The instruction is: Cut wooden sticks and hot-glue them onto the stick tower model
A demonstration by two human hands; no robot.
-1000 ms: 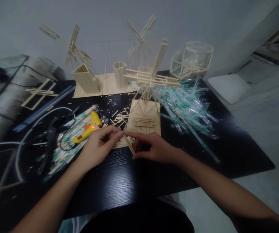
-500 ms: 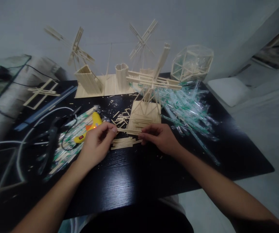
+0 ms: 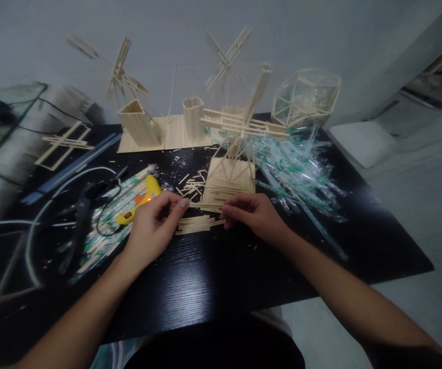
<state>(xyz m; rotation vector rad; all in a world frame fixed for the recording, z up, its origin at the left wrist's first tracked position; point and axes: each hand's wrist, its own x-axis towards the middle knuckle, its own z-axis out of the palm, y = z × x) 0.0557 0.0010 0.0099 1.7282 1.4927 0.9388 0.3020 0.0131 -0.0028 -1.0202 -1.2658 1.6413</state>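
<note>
Thin wooden sticks [image 3: 205,205] lie level between my two hands, one end in each. My left hand [image 3: 159,218] pinches the left end between thumb and fingers. The right end is pinched by my right hand [image 3: 254,215]. Just below them, a small pile of cut sticks [image 3: 195,224] rests on the black table. Behind my hands stands a stick windmill model [image 3: 239,130] on a square stick base [image 3: 230,174], with more short sticks laid on its front part. A yellow glue gun [image 3: 149,192] lies against the far side of my left hand.
Wrapped sticks [image 3: 107,233] and a black clamp-like tool [image 3: 84,210] lie at left. Crumpled plastic wrappers [image 3: 297,169] cover the right. At the back stand a stick tower [image 3: 140,123], a round stick cup [image 3: 193,119] and a clear faceted frame [image 3: 307,97]. Short offcuts [image 3: 192,187] are scattered mid-table.
My hands keep their pinch on the sticks and have barely moved. The view has shifted very slightly.
</note>
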